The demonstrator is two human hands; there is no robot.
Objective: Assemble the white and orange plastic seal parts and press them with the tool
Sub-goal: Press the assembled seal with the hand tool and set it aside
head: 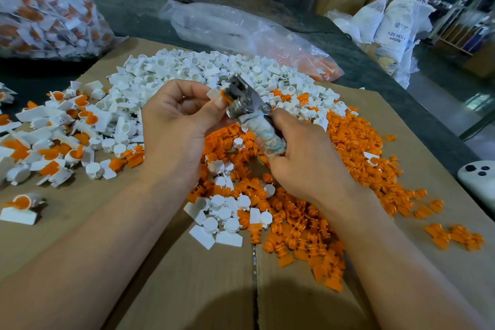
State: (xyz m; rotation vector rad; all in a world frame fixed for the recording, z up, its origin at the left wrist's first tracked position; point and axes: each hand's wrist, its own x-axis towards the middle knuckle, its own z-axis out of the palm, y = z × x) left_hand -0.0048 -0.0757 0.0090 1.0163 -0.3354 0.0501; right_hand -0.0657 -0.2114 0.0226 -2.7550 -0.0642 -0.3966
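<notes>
I have the left hand (174, 126) pinching a white and orange seal (217, 94) between thumb and curled fingers, and the seal sits against the metal head of the tool (245, 100). The right hand (302, 158) grips the tool by its cloth-wrapped handle, fingers closed round it, with the head pointing up and away from me. Both are held in the air above the cardboard sheet (160, 262) that covers the bench (128, 8). Beyond the tool I see a heap of loose white parts (198, 67). Under the tool and to its right spreads a heap of orange parts (351, 142), with some white ones mixed in nearer me. Left of the tool lie assembled seals (53, 128), white with orange showing. Far left of the tool and further back stands a clear bag of seals (40, 8), and behind the tool lies a crumpled plastic bag (227, 24). I cannot tell whether the tool's jaws are pressing the seal.
</notes>
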